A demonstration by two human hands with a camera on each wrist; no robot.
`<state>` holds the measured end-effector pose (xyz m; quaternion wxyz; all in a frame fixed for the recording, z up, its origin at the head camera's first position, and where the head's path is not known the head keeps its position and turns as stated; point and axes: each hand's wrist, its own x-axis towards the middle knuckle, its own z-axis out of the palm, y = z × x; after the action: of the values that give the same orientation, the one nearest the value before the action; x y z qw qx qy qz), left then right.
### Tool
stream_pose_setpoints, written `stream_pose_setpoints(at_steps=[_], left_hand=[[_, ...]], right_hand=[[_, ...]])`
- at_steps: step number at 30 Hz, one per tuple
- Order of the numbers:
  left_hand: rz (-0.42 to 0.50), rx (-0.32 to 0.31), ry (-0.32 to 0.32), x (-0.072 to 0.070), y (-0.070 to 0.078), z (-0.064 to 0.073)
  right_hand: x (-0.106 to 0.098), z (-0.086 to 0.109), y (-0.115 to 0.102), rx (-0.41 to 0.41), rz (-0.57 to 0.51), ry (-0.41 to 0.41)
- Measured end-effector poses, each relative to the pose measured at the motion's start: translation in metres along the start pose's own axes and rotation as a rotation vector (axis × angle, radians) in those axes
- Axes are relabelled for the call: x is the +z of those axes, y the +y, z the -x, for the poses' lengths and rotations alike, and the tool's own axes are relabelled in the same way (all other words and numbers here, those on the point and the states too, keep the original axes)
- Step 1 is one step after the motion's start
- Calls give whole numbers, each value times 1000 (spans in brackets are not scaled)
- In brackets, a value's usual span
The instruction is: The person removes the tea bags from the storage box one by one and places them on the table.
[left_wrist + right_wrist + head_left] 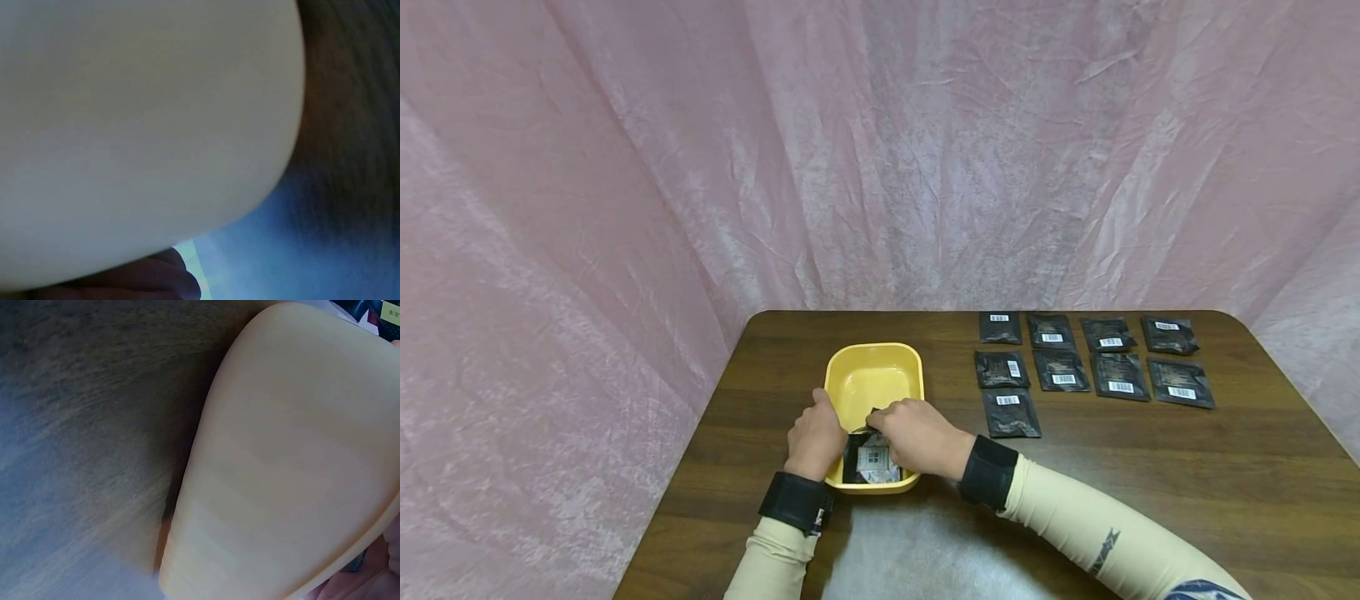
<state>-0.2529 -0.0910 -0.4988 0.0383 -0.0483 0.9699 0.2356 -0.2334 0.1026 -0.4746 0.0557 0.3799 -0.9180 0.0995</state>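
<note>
A yellow plastic tub [874, 353] with rounded corners sits on the table. My left hand [817, 437] grips its left rim, thumb on top; in the left wrist view the tub's side [150, 125] fills most of the picture, with blurred fingers [156, 278] below. Above the tub's near half, my right hand [921, 437] reaches over the right rim and pinches the dark upper edge of a sachet. This black sachet [874, 460], with a pale printed panel, stands or leans against the near end. Whether other sachets lie beneath it is hidden.
Several black sachets [1121, 377] with white barcode labels lie in rough rows at the table's right rear. The brown wooden table [737, 392] meets a pink velvet curtain [925, 167] behind and at the sides.
</note>
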Motion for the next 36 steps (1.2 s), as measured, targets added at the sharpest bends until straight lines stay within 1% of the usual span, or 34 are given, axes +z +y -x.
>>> stream_pose_setpoints(at_steps=[9,14,16,21,25,28,30,36], left_hand=[[4,5,-13,-1,-1,-1],[3,-16,-29,-1,1,-1],[-4,-31,-35,-1,2,-1],[-12,-56,-32,0,4,-1],[-15,-68,-34,1,5,-1],[-12,-70,-41,1,5,-1],[-8,-69,-46,1,5,-1],[-3,-66,-49,2,4,-1]], right_hand=[[-5,2,-2,5,-12,30],[-12,6,0,9,-21,71],[-16,9,2,11,-23,109],[-26,21,10,18,-18,257],[-37,35,20,37,-11,374],[-45,49,31,56,-6,444],[-50,61,39,80,-2,472],[-59,102,66,183,38,481]])
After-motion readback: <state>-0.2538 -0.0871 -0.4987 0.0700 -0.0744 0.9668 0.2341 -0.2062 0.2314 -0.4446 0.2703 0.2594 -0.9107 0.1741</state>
